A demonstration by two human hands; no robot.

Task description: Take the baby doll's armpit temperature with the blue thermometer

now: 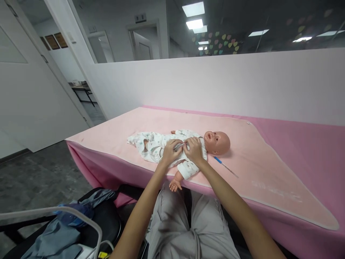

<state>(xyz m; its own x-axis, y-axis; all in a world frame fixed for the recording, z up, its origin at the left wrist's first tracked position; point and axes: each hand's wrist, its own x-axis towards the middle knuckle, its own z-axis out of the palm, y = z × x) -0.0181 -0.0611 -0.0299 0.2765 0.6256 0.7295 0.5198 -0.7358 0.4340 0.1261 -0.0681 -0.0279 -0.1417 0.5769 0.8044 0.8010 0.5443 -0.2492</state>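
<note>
A baby doll (217,142) lies on its back across the padded mat, its head to the right. It wears a white baby outfit (155,144) with a small print. My left hand (171,151) rests on the doll's chest, fingers curled and pinching the front of the outfit. Close beside it, my right hand (193,149) is also closed on the cloth near the doll's collar. A small pale strip shows between my fingertips; whether it is a tie or a cloth edge is unclear. The doll's near arm (176,181) hangs toward my lap.
Right of the doll lies a thin stick with a blue end (222,163). A pale pink mat (269,172) covers the pink tablecloth (304,144). Behind stands a white wall (215,82) with a window above. A chair with blue-grey cloth (64,230) is at lower left, crossed by a pale tube.
</note>
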